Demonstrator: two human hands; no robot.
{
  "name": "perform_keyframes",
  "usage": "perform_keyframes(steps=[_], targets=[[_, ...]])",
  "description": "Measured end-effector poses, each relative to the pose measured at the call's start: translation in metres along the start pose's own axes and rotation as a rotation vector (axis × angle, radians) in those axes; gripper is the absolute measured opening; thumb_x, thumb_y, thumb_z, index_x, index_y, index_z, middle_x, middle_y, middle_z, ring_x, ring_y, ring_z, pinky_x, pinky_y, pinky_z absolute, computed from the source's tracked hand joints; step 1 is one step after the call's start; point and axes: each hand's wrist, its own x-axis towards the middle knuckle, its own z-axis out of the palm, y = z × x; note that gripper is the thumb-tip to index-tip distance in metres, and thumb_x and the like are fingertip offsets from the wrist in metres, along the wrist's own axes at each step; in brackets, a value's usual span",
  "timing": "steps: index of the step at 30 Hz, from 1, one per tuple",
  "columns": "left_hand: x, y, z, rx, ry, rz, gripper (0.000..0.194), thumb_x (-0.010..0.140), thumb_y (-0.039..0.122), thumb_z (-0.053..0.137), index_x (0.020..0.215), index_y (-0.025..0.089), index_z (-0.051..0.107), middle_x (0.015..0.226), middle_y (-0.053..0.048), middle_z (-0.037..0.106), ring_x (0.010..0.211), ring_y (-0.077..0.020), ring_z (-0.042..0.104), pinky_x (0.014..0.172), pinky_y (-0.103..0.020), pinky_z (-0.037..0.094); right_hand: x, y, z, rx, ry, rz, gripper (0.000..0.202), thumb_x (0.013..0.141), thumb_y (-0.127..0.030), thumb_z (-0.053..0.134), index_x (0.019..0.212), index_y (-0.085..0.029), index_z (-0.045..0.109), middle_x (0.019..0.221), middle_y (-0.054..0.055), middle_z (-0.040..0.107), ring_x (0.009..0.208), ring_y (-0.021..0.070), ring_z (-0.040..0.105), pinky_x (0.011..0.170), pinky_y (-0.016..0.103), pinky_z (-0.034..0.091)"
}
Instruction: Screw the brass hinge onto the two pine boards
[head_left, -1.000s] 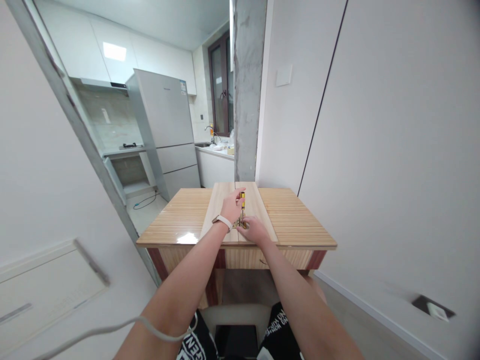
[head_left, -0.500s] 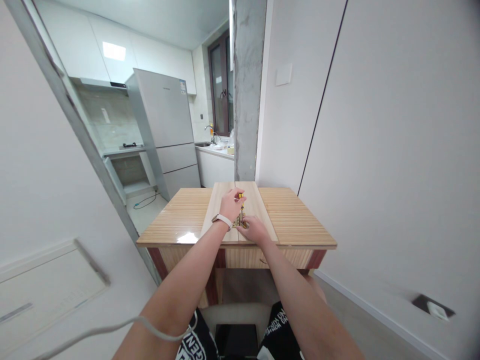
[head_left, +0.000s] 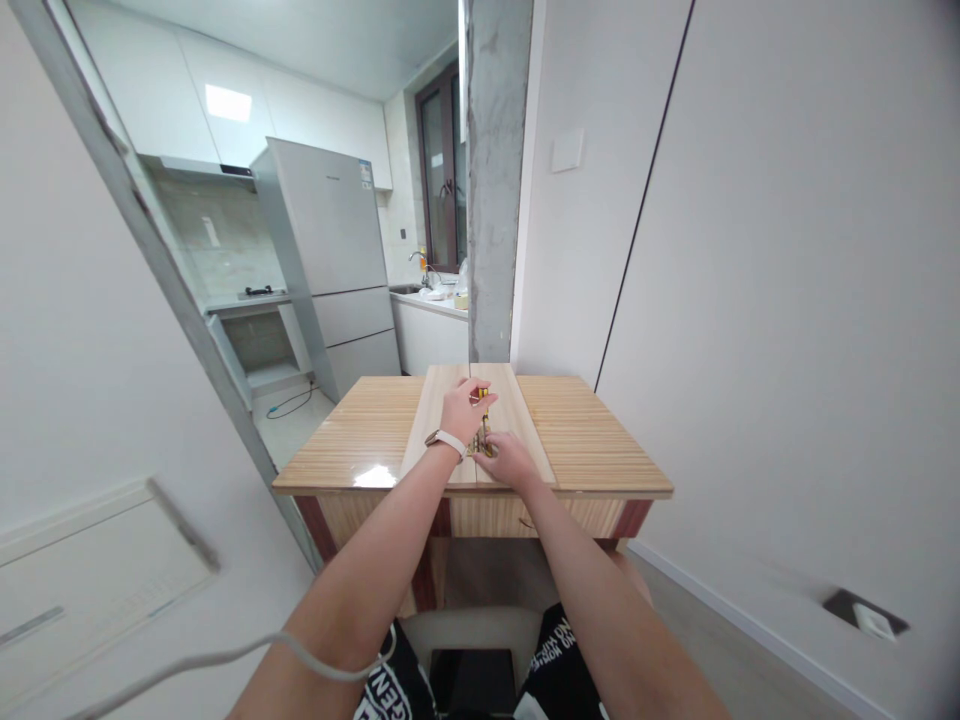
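My left hand (head_left: 461, 408), with a pale watch on its wrist, is closed around the yellow and black handle of a screwdriver (head_left: 484, 394). The screwdriver stands upright, its shaft pointing down at a small brass-coloured hinge (head_left: 474, 448) by the seam of two pale wooden boards (head_left: 430, 430). My right hand (head_left: 510, 460) rests on the boards, thumb and forefinger pinched at the hinge close to the screwdriver's tip. The fingers partly cover the hinge, and any screw under the tip is too small to make out.
Beneath the boards is a striped wooden table (head_left: 600, 440) with a drawer front (head_left: 570, 515). Walls stand close on both sides. A grey pillar (head_left: 499, 200) and a fridge (head_left: 337, 230) are beyond the table. A white cable (head_left: 255, 640) crosses my left arm.
My left hand and the screwdriver have shifted very slightly, with a small turn of the wrist. My right hand stays at the hinge.
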Motion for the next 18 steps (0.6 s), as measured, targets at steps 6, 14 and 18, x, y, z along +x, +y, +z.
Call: perform_keyframes(steps=[6, 14, 18], targets=[[0.0029, 0.0034, -0.0013, 0.029, -0.012, -0.048, 0.016, 0.085, 0.015, 0.073, 0.100, 0.020, 0.075, 0.098, -0.004, 0.068, 0.081, -0.0141, 0.067, 0.081, -0.030, 0.058, -0.0003, -0.0014, -0.0006, 0.003, 0.009, -0.009, 0.028, 0.082, -0.048, 0.074, 0.096, -0.023, 0.075, 0.101, 0.006, 0.075, 0.098, 0.0242, 0.064, 0.090, 0.034, 0.045], [-0.0019, 0.0017, 0.0042, -0.080, -0.097, -0.041, 0.034, 0.093, 0.009, 0.060, 0.122, 0.022, 0.069, 0.117, -0.008, 0.072, 0.097, -0.0170, 0.070, 0.089, -0.033, 0.060, -0.0002, -0.0080, -0.0080, -0.012, -0.004, -0.016, 0.027, 0.083, -0.049, 0.071, 0.087, -0.022, 0.073, 0.095, 0.006, 0.074, 0.091, 0.0226, 0.063, 0.085, 0.032, 0.044], [-0.0011, 0.0011, 0.0030, -0.059, -0.063, -0.001, 0.022, 0.089, 0.016, 0.070, 0.111, 0.020, 0.073, 0.109, -0.007, 0.072, 0.090, -0.0154, 0.070, 0.083, -0.030, 0.061, -0.0001, -0.0067, -0.0064, 0.001, -0.009, -0.003, 0.026, 0.083, -0.048, 0.073, 0.089, -0.022, 0.074, 0.097, 0.007, 0.074, 0.095, 0.0244, 0.064, 0.087, 0.033, 0.044]])
